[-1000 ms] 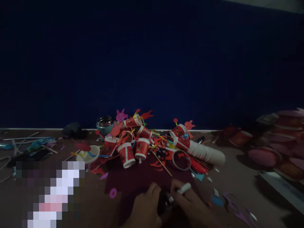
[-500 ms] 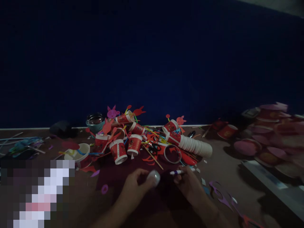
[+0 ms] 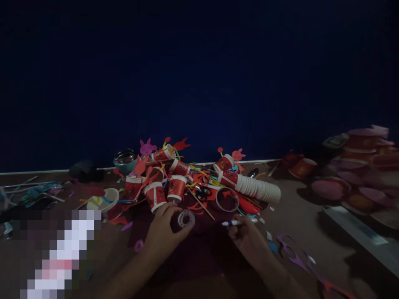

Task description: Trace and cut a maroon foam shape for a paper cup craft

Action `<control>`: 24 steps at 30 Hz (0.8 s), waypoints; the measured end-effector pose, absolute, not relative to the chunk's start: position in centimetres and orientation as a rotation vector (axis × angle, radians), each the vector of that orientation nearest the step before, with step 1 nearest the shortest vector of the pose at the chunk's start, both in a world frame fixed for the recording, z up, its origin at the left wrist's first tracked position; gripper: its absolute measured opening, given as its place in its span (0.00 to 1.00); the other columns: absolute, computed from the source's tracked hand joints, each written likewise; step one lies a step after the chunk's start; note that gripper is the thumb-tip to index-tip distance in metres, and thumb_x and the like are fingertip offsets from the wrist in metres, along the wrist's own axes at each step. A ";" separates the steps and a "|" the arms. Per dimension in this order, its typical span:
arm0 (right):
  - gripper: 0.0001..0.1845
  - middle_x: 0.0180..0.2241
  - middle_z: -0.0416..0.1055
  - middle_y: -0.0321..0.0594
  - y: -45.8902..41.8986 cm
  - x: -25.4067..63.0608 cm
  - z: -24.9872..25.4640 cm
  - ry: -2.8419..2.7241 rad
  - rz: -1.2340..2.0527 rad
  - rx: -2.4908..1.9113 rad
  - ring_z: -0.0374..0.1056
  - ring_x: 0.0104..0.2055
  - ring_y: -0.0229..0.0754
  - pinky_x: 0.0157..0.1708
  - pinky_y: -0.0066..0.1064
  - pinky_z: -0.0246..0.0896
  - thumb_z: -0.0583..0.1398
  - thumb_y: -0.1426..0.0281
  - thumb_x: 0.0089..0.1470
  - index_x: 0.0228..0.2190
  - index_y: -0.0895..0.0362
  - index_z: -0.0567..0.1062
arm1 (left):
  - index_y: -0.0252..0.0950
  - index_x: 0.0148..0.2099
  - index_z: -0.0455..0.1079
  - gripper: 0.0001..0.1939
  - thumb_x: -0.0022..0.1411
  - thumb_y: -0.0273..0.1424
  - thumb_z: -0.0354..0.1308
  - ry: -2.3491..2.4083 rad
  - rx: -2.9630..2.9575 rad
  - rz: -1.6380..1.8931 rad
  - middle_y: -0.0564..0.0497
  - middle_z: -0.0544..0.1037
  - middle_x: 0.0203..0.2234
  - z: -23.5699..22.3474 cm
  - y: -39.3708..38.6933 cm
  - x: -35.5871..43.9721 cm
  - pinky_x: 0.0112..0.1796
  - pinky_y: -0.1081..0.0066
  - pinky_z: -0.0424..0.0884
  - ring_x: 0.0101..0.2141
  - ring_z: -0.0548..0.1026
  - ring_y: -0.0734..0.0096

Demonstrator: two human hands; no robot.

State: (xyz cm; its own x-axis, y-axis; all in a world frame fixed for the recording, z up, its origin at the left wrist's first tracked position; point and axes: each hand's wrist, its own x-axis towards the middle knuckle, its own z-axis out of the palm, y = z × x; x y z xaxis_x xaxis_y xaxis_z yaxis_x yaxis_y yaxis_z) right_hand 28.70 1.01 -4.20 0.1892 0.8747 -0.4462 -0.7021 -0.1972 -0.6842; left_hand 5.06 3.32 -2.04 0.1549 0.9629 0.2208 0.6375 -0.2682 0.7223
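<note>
Between the thumb and fingers of my left hand (image 3: 160,232) is a small roll of clear tape (image 3: 191,218), its round hole facing me. My right hand (image 3: 246,238) is closed round a white marker pen (image 3: 229,223) with a purple band, its tip pointing left towards the tape. Both hands hover over a dark red sheet (image 3: 199,253). Just beyond the left hand lies a red paper cup (image 3: 155,196), and a wooden stick (image 3: 202,205) rests between the hands and the pile of cups.
Red cups with paper animal cut-outs are heaped ahead, beside a stack of nested cups (image 3: 258,187) on its side. A teal jar (image 3: 124,161) stands behind. Purple paper scraps (image 3: 291,251) lie at right, near a blurred cup pile (image 3: 358,178). A pixelated patch covers the lower left.
My hands have come up and moved apart. The tape roll has turned to show its hole and shifted left. The marker stays in my right hand, and the view has shifted slightly.
</note>
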 end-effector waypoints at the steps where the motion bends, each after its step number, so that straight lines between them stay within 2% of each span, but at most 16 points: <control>1: 0.05 0.15 0.63 0.30 1.1 28.7 -4.3 -0.231 1.465 -1.028 0.59 0.18 0.31 0.16 0.22 0.60 0.64 0.72 0.39 0.20 0.58 0.70 | 0.38 0.41 0.68 0.16 0.49 0.37 0.60 1.520 2.099 0.919 0.46 0.69 0.46 -2.4 3.4 4.8 0.48 0.58 0.62 0.47 0.66 0.57; 4: 0.05 0.15 0.64 0.31 1.2 28.8 -4.5 -0.256 1.508 -1.040 0.60 0.19 0.31 0.17 0.20 0.60 0.64 0.71 0.39 0.23 0.59 0.74 | 0.39 0.46 0.68 0.19 0.50 0.34 0.60 1.506 2.341 0.797 0.45 0.67 0.48 -3.4 3.8 4.5 0.48 0.56 0.62 0.48 0.64 0.56; 9: 0.06 0.18 0.68 0.31 1.4 28.6 -4.8 -0.238 1.455 -1.055 0.61 0.19 0.32 0.17 0.22 0.60 0.66 0.71 0.35 0.20 0.57 0.73 | 0.39 0.54 0.63 0.24 0.54 0.32 0.59 1.509 2.451 0.739 0.45 0.68 0.48 -3.3 3.9 4.2 0.48 0.56 0.63 0.48 0.64 0.57; 13: 0.06 0.18 0.69 0.31 1.5 28.2 -5.0 -0.316 1.404 -1.102 0.62 0.19 0.32 0.17 0.23 0.59 0.65 0.69 0.37 0.20 0.57 0.73 | 0.40 0.43 0.69 0.10 0.59 0.27 0.52 1.440 2.505 0.786 0.48 0.71 0.40 -2.4 2.2 3.5 0.43 0.61 0.64 0.43 0.67 0.62; 14: 0.06 0.17 0.69 0.31 1.6 28.1 -4.9 -0.334 1.397 -1.119 0.62 0.18 0.33 0.17 0.24 0.58 0.65 0.69 0.37 0.20 0.57 0.73 | 0.40 0.41 0.69 0.09 0.60 0.26 0.50 1.414 2.522 0.775 0.49 0.72 0.39 -2.4 1.6 3.5 0.42 0.61 0.64 0.42 0.67 0.63; 17: 0.06 0.15 0.68 0.32 1.7 27.6 -4.7 -0.362 1.390 -1.175 0.62 0.18 0.34 0.18 0.25 0.57 0.64 0.69 0.36 0.19 0.58 0.73 | 0.44 0.45 0.68 0.12 0.60 0.26 0.50 1.297 2.600 0.647 0.51 0.72 0.39 -2.9 -0.3 3.8 0.39 0.63 0.64 0.41 0.68 0.64; 20: 0.06 0.15 0.67 0.32 1.8 27.2 -4.4 -0.405 1.395 -1.189 0.61 0.18 0.34 0.19 0.25 0.57 0.63 0.68 0.38 0.19 0.58 0.74 | 0.49 0.51 0.65 0.16 0.59 0.34 0.53 1.266 2.697 0.480 0.51 0.73 0.41 -3.6 -1.2 4.3 0.39 0.62 0.65 0.42 0.68 0.62; 22: 0.06 0.15 0.67 0.32 1.9 26.9 -4.3 -0.427 1.387 -1.177 0.61 0.19 0.34 0.20 0.25 0.56 0.63 0.68 0.38 0.19 0.58 0.74 | 0.46 0.50 0.66 0.16 0.59 0.35 0.53 1.389 2.693 0.455 0.50 0.73 0.40 -3.7 -1.2 4.4 0.38 0.62 0.65 0.41 0.68 0.61; 24: 0.06 0.15 0.66 0.32 2.0 26.7 -4.2 -0.452 1.371 -1.185 0.60 0.19 0.34 0.19 0.25 0.55 0.64 0.68 0.37 0.18 0.58 0.74 | 0.42 0.49 0.67 0.15 0.59 0.31 0.52 1.515 2.669 0.550 0.49 0.73 0.39 -3.3 -0.9 4.1 0.38 0.63 0.65 0.40 0.69 0.63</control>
State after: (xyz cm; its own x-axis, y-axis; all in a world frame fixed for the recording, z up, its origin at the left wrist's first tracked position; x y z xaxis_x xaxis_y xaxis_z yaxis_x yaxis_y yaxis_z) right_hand 26.71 2.00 -4.22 0.2279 0.9003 -0.3708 -0.5036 -0.2169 -0.8363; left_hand 4.10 -0.94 -3.34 0.4658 0.8357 0.2908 0.8274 -0.5279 0.1917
